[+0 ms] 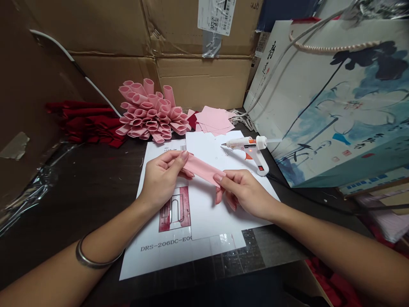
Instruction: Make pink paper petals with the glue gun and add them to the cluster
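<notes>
A folded strip of pink fabric is stretched between my two hands, above white paper sheets. My left hand pinches its upper left end between thumb and fingers. At the lower right end, my right hand grips it with the thumb on top. Just beyond the right hand, a white hot glue gun lies on the paper, its nozzle pointing left and a glue stick out of its back. Behind the hands are many pink rolled fabric tubes in a pile, beside flat pink squares.
Dark red fabric pieces lie at the back left. Metal clips sit by the pink squares. Cardboard walls the back, and a large patterned paper bag stands at right. A black cord runs rightward from the glue gun.
</notes>
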Demonstrator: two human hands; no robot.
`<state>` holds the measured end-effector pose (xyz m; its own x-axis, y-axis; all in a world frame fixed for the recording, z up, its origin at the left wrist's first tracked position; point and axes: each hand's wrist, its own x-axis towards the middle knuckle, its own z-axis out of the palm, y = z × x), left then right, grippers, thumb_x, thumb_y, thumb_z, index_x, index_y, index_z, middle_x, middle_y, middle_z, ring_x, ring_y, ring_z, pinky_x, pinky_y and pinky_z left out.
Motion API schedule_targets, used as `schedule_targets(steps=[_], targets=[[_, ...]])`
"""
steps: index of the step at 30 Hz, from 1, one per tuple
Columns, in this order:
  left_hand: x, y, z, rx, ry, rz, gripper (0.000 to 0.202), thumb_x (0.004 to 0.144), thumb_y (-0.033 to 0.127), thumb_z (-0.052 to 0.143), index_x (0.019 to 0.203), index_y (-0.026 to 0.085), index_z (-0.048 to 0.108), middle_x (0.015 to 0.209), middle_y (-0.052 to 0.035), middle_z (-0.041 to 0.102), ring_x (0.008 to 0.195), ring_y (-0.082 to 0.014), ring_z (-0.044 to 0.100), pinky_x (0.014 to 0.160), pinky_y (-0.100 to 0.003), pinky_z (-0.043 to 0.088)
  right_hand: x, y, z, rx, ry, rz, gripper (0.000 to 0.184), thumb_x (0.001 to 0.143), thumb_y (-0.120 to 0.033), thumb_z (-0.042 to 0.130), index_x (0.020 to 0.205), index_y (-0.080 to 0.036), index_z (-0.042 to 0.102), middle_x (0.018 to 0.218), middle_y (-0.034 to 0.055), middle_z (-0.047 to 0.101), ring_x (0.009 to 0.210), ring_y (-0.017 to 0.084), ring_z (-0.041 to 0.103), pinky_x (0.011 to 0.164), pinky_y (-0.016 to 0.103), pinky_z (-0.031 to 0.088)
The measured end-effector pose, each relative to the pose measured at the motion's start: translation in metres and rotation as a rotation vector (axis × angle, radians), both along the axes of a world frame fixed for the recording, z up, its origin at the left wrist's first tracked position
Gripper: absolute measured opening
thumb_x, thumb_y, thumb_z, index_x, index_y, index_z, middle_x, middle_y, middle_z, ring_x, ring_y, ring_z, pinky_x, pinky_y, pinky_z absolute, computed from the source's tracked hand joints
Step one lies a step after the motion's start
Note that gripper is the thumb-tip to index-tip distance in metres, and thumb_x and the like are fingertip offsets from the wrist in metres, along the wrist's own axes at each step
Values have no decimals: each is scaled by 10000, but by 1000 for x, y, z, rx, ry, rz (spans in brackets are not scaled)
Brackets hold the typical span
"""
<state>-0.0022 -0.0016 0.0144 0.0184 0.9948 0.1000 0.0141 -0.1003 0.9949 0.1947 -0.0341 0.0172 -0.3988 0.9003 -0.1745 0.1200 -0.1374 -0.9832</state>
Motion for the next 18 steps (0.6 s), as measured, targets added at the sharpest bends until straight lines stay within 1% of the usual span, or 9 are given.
schedule_targets(steps=[4, 7, 9, 12, 14, 16, 18], targets=[[0, 2, -4, -47, -118, -53, 162, 839, 338, 691, 826, 176, 686, 482, 43, 552, 465, -86, 527, 532, -196, 435, 0, -4, 2, 61, -30, -18, 396, 962, -449, 467, 689, -172, 537, 558, -24, 584, 399, 58, 418, 432, 217, 324], [1, 3, -5, -79, -188, -74, 160, 832, 335, 704, 813, 178, 677, 453, 63, 484, 436, -71, 475, 491, -186, 399, -2, -6, 2, 130, -59, -46, 405, 961, -439, 479, 657, -175, 525, 517, -40, 525, 445, 64, 413, 468, 215, 324], [2, 2, -4, -71, -186, -70, 158, 834, 336, 702, 818, 181, 677, 451, 62, 485, 433, -73, 471, 482, -186, 399, -3, -7, 2, 129, -47, -40, 394, 946, -439, 506, 657, -173, 537, 516, -37, 529, 457, 69, 422, 475, 218, 326], [2, 1, -3, -63, -162, -62, 162, 835, 347, 694, 844, 185, 679, 465, 52, 520, 426, -84, 480, 451, -192, 396, -3, -6, 2, 60, 24, 0, 355, 911, -449, 559, 704, -163, 592, 578, -13, 609, 434, 72, 440, 454, 222, 335], [3, -1, -2, -71, -146, -59, 176, 837, 358, 689, 855, 184, 678, 471, 48, 532, 417, -86, 479, 430, -192, 384, -3, -5, 3, 27, 45, 40, 359, 904, -452, 567, 715, -152, 627, 628, 13, 656, 418, 70, 447, 438, 224, 336], [3, -2, -1, -75, -142, -61, 183, 837, 362, 690, 853, 180, 676, 467, 48, 530, 416, -85, 477, 433, -192, 385, -1, -5, 5, 38, 22, 68, 388, 913, -450, 555, 693, -144, 649, 603, 15, 647, 408, 67, 427, 430, 222, 320], [4, -3, -1, -72, -141, -63, 189, 833, 363, 694, 843, 176, 673, 460, 47, 524, 426, -88, 478, 449, -196, 393, 1, -6, 7, 73, -15, 76, 412, 921, -446, 544, 666, -143, 658, 544, -2, 599, 410, 64, 390, 426, 219, 296]])
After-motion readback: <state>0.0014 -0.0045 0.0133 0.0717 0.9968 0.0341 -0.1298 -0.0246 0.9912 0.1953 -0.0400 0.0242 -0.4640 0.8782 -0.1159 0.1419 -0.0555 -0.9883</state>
